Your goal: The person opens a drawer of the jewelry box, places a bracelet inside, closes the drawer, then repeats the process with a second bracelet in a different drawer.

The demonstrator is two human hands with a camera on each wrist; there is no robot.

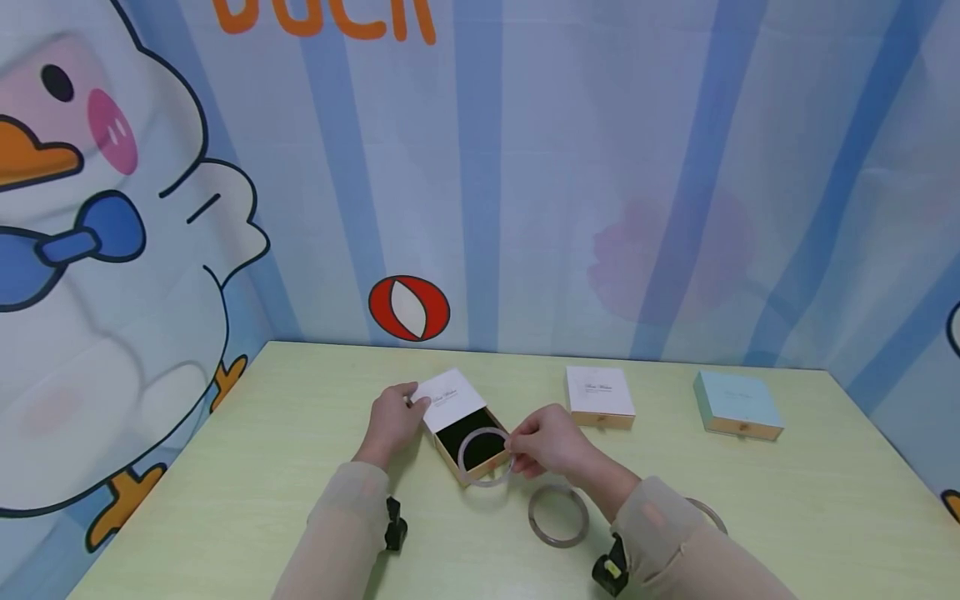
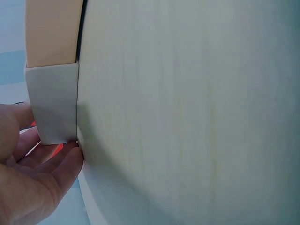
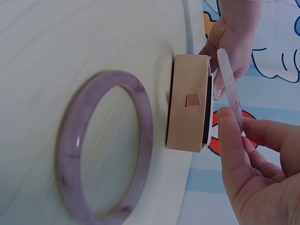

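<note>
At the left, the left hand (image 1: 393, 418) grips the closed end of the half-open box (image 1: 452, 402), thumb and fingers curled round its white sleeve. The box's dark-lined drawer slants out toward the right. Above that drawer hangs a pale bangle (image 3: 229, 82), its rim pinched between the thumb and fingertips of the right hand (image 1: 555, 442). Next come a mauve bangle (image 1: 558, 542) flat on the table (image 1: 315, 417), a white box (image 1: 598, 387), another bangle (image 1: 710, 513) (partly hidden by the sleeve (image 1: 667, 525)), and a light-blue box (image 1: 735, 396).
</note>
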